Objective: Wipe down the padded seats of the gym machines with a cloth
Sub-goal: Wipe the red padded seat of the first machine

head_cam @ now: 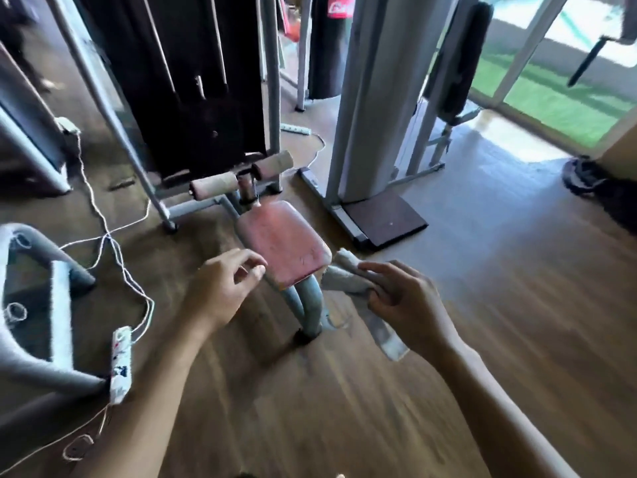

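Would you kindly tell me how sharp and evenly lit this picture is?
Head view: the worn red padded seat is fairly sharp. Head view: the brown wooden floor streaks with motion blur toward the bottom edge. Head view: daylight through the glass door overexposes the top right and leaves glare on the floor there. Head view: the tall grey machine column leans, likely wide-angle distortion.

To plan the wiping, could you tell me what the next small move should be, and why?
Probably bring the right hand leftward to lay the cloth on the red seat pad: the cloth hangs just off its near right edge.
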`<action>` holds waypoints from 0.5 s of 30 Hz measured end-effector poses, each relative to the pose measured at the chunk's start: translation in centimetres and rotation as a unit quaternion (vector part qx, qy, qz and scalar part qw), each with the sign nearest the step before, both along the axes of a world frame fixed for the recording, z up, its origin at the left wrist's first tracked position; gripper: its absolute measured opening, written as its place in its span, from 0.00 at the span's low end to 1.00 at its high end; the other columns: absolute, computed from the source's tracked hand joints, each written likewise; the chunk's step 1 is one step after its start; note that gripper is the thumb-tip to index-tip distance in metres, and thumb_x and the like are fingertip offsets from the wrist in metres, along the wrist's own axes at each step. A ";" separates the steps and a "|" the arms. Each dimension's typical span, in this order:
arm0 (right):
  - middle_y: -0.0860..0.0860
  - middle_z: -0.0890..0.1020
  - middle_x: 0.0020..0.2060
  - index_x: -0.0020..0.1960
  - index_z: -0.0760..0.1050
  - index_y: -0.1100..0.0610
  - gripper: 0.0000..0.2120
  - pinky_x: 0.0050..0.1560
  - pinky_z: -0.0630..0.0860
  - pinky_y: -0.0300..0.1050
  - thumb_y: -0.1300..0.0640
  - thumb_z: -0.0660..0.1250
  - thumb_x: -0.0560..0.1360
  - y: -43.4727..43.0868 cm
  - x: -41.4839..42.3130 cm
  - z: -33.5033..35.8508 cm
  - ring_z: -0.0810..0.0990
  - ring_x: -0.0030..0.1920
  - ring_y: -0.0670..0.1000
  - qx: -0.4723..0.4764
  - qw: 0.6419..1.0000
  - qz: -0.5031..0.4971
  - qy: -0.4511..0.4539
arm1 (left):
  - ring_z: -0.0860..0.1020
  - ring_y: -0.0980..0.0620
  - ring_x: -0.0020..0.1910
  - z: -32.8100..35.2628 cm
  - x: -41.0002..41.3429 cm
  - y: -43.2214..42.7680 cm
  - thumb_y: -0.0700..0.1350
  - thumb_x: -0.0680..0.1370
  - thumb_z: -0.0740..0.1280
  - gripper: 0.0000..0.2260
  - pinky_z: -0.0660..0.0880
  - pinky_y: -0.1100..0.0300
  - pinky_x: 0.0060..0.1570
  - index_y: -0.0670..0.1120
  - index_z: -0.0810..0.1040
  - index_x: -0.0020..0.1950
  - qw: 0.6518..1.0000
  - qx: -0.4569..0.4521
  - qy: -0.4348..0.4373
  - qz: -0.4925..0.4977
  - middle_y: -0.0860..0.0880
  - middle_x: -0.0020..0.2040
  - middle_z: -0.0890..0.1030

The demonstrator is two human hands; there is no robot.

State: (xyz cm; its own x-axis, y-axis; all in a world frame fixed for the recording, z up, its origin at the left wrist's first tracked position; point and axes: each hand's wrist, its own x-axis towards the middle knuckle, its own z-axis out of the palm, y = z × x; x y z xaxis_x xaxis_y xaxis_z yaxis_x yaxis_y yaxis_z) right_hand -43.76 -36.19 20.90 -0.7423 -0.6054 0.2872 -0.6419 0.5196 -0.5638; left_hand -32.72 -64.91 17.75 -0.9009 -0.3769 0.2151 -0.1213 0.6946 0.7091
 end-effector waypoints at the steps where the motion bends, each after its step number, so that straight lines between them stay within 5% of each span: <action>1: 0.44 0.83 0.54 0.61 0.82 0.49 0.18 0.51 0.68 0.22 0.61 0.73 0.72 -0.5 -2.1 -0.1 0.80 0.48 0.41 0.001 1.000 0.021 0.000 | 0.78 0.61 0.41 -0.3 -0.8 -0.2 0.50 0.76 0.66 0.05 0.70 0.73 0.40 0.54 0.82 0.47 1.000 0.004 0.003 0.016 0.57 0.42 0.81; 5: 0.44 0.83 0.55 0.62 0.82 0.51 0.18 0.53 0.70 0.24 0.61 0.73 0.73 -3.6 -9.2 -1.5 0.79 0.51 0.38 0.000 0.997 0.079 0.000 | 0.76 0.62 0.36 -1.8 -3.6 -1.5 0.49 0.76 0.67 0.04 0.68 0.71 0.38 0.54 0.82 0.46 0.997 0.019 0.008 0.076 0.63 0.41 0.79; 9: 0.44 0.83 0.56 0.63 0.81 0.51 0.17 0.54 0.79 0.42 0.60 0.70 0.75 -8.8 -17.2 -4.4 0.82 0.54 0.44 -0.002 0.991 0.133 -0.026 | 0.77 0.59 0.39 -4.5 -9.1 -4.8 0.44 0.78 0.71 0.04 0.74 0.59 0.40 0.54 0.82 0.46 0.992 0.017 -0.008 0.125 0.58 0.41 0.81; 15: 0.42 0.82 0.58 0.64 0.80 0.48 0.18 0.55 0.79 0.45 0.59 0.68 0.75 -17.1 -27.4 -10.0 0.81 0.55 0.44 0.039 0.984 0.162 -0.056 | 0.79 0.57 0.42 -10.3 -19.0 -10.1 0.46 0.78 0.70 0.05 0.73 0.61 0.41 0.56 0.81 0.46 0.984 0.055 -0.045 0.166 0.60 0.43 0.81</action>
